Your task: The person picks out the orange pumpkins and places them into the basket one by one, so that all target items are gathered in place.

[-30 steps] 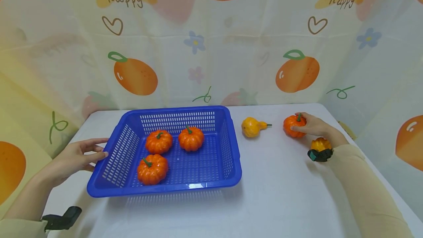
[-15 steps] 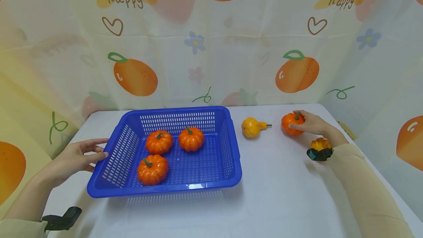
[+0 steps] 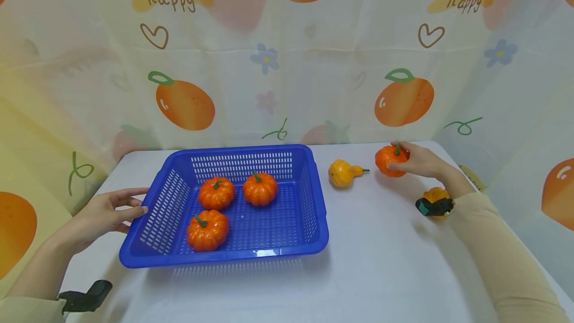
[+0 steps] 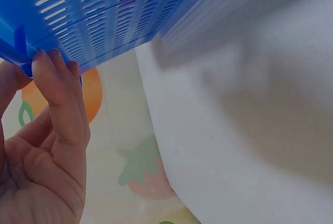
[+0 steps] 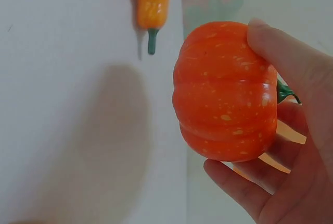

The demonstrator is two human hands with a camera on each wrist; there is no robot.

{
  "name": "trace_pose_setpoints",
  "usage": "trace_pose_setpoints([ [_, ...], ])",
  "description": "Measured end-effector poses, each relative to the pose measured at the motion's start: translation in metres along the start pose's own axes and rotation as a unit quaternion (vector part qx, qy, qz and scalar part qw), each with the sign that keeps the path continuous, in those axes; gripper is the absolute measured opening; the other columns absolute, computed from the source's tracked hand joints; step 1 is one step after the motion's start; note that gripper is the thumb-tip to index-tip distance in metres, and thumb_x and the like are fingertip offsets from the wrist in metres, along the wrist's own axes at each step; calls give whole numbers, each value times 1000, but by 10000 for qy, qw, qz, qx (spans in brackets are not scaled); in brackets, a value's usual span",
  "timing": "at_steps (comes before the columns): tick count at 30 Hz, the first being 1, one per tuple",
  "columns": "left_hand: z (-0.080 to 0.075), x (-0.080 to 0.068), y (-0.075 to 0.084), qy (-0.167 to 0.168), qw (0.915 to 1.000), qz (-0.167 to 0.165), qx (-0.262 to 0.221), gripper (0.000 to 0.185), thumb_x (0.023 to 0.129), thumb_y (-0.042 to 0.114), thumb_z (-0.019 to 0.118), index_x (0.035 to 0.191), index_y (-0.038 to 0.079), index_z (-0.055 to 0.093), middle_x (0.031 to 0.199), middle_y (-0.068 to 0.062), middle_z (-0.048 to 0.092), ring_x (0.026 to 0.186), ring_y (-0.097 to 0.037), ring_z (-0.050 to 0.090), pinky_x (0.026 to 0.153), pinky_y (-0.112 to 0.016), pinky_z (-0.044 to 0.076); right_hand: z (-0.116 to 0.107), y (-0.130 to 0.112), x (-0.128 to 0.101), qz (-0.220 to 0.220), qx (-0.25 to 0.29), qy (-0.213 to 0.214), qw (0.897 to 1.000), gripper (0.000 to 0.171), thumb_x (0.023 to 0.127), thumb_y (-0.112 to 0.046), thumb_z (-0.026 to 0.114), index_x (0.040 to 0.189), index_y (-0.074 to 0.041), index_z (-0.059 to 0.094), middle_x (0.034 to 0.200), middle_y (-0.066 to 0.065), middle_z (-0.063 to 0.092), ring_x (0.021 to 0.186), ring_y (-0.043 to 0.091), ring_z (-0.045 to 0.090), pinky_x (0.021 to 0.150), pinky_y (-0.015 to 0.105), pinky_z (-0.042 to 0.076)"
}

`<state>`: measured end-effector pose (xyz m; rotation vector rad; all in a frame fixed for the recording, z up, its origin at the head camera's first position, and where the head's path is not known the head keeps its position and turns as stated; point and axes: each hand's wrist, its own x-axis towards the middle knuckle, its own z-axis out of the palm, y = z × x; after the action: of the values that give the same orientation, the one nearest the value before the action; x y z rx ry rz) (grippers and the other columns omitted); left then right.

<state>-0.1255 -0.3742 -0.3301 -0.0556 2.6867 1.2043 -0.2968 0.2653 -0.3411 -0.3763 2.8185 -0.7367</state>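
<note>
My left hand (image 3: 105, 216) grips the left rim of a blue plastic basket (image 3: 224, 258), thumb on the rim and fingertips under its edge in the left wrist view. Three orange toy pumpkins sit inside: one at the back left (image 3: 216, 193), one at the back middle (image 3: 260, 189), one at the front left (image 3: 208, 231). At the table's far right, my right hand (image 3: 423, 161) holds another orange pumpkin (image 3: 386, 161) between thumb and fingers. In the right wrist view this pumpkin (image 5: 226, 94) is raised, its shadow apart from it on the table.
A yellow-orange gourd (image 3: 342, 173) with a green stem lies between the basket and my right hand. Another yellow-orange gourd or pumpkin (image 3: 437, 195) is partly hidden by my right wrist's strap. A printed curtain (image 3: 287, 88) hangs behind the white table (image 3: 381, 263).
My right hand has lifted the orange pumpkin off the table and moved it slightly left and away from me. My left hand and the basket have stayed put.
</note>
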Motion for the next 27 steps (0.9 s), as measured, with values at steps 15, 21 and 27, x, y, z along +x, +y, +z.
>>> trace_pose_setpoints([
  [15, -2, 0, 1, 5, 10000, 48, -33, 69, 89, 31, 60, 141, -2, 30, 102, -19, 52, 79, -17, 63, 68, -31, 56, -10, -35, -3, -949, 81, 180, 9953, 79, 83, -42, 65, 140, 0, 31, 129, 20, 47, 110, 33, 46, 94, 54, 39],
  [21, -1, -1, 0, 4, 10000, 62, -38, 68, 90, 31, 60, 141, -2, 30, 102, -19, 52, 79, -17, 63, 68, -31, 56, -11, -51, -4, -1272, 15, 259, 9915, 75, 82, -37, 67, 139, 0, 34, 127, 18, 49, 109, 31, 48, 93, 52, 42],
  [27, -1, -1, 0, 4, 10000, 70, -31, 67, 90, 30, 59, 140, -3, 30, 102, -19, 52, 78, -15, 63, 68, -31, 56, -11, -65, -4, -1537, 53, 233, 9878, 71, 82, -31, 70, 137, -2, 37, 126, 14, 51, 107, 27, 50, 93, 48, 44],
])
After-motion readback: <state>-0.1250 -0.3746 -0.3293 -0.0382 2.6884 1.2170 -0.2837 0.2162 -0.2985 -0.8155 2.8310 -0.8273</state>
